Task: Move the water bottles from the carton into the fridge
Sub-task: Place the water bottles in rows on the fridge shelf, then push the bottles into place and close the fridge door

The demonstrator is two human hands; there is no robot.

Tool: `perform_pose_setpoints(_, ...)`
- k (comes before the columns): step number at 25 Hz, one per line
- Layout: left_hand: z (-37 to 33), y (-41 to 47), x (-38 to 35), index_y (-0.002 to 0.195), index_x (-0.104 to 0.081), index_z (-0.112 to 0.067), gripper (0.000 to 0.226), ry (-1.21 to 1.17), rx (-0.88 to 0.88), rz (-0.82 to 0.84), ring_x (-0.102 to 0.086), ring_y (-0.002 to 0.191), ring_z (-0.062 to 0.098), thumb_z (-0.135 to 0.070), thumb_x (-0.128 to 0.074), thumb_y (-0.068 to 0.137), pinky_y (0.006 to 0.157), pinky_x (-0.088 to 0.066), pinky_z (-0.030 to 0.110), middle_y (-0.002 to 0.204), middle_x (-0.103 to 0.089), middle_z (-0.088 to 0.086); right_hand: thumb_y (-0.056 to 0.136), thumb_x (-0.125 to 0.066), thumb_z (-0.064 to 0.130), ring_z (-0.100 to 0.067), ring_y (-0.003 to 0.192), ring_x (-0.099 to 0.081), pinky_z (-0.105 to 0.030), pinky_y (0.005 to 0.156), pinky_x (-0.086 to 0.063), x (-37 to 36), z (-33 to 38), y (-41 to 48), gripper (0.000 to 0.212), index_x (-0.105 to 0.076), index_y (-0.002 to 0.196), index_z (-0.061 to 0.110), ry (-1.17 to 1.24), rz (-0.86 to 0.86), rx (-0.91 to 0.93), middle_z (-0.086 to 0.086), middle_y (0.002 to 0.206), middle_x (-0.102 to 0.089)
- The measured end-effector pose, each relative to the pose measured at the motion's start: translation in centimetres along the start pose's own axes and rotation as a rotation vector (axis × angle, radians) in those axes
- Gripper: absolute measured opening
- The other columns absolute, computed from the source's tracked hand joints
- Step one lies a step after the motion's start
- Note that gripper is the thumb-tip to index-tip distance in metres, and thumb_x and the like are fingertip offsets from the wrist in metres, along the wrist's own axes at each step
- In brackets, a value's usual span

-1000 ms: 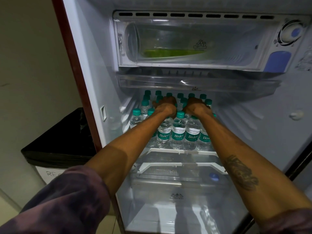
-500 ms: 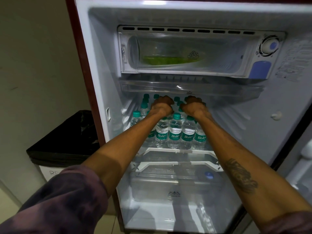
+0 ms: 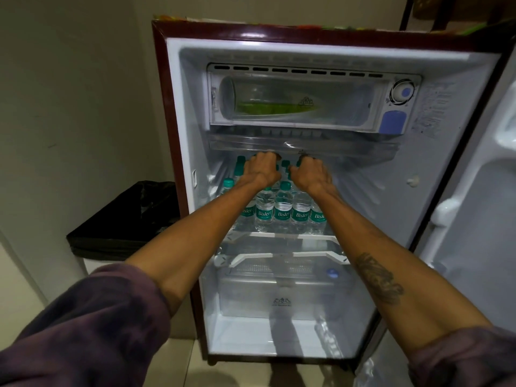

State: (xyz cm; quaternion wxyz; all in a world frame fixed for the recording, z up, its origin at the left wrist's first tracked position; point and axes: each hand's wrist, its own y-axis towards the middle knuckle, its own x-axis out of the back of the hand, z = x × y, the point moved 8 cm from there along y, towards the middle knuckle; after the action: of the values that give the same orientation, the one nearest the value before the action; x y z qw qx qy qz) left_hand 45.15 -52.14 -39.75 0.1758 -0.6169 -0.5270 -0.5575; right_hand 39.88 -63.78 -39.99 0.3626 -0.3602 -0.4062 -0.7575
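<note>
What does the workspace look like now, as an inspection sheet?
Surface: fridge shelf, holding rows of bottles.
Job's things: water bottles upright, green caps; carton not in view.
Clutter: green item in freezer box.
Grips: left grip and right grip, curled over rear bottle tops; hold hidden.
Cables: nothing seen.
Surroundings: black-lined bin left of fridge; door open.

water bottles (image 3: 283,210) on shelf (image 3: 282,234) in fridge (image 3: 446,141), hands (image 3: 262,171) (image 3: 311,174) on them; bin (image 3: 120,219) at left
</note>
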Motion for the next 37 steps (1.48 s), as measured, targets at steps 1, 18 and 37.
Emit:
perform_pose_setpoints(1, -0.3, -0.5, 0.4, 0.136, -0.056, -0.016, 0.052, -0.007, -0.011, 0.007, -0.064, 0.109, 0.027, -0.024, -0.073, 0.088, 0.094, -0.054, 0.04, 0.127, -0.065, 0.008, 0.099, -0.052, 0.032, -0.025, 0.083, -0.059, -0.035, 0.073, -0.051, 0.5, 0.2, -0.5, 0.029, -0.063, 0.106, 0.007, -0.004, -0.001, 0.003, -0.011, 0.101, -0.064)
perform_pose_setpoints(18, -2.5, -9.5, 8.0, 0.121, -0.067, -0.018, 0.028, 0.052, -0.175, -0.216, -0.069, 0.093, 0.021, -0.028, -0.062, 0.095, 0.079, -0.056, 0.032, 0.108, -0.073, 0.005, 0.096, -0.049, 0.026, -0.027, 0.075, -0.063, -0.032, 0.063, -0.046, 7.8, 4.2, -10.2, 0.027, -0.067, 0.088, 0.008, -0.012, -0.247, 0.134, -0.009, 0.082, -0.064)
perform_pose_setpoints(37, -4.6, -7.6, 22.6, 0.159, 0.002, -0.016, 0.087, 0.419, -0.183, -0.601, 0.008, 0.152, 0.032, -0.064, -0.032, 0.095, 0.118, 0.005, 0.062, 0.166, 0.006, 0.007, 0.094, -0.044, 0.044, -0.028, 0.15, -0.002, -0.054, 0.12, -0.002, 19.2, 12.7, -7.6, 0.07, -0.016, 0.155, 0.024, -0.054, -0.472, 0.45, -0.007, 0.163, -0.009)
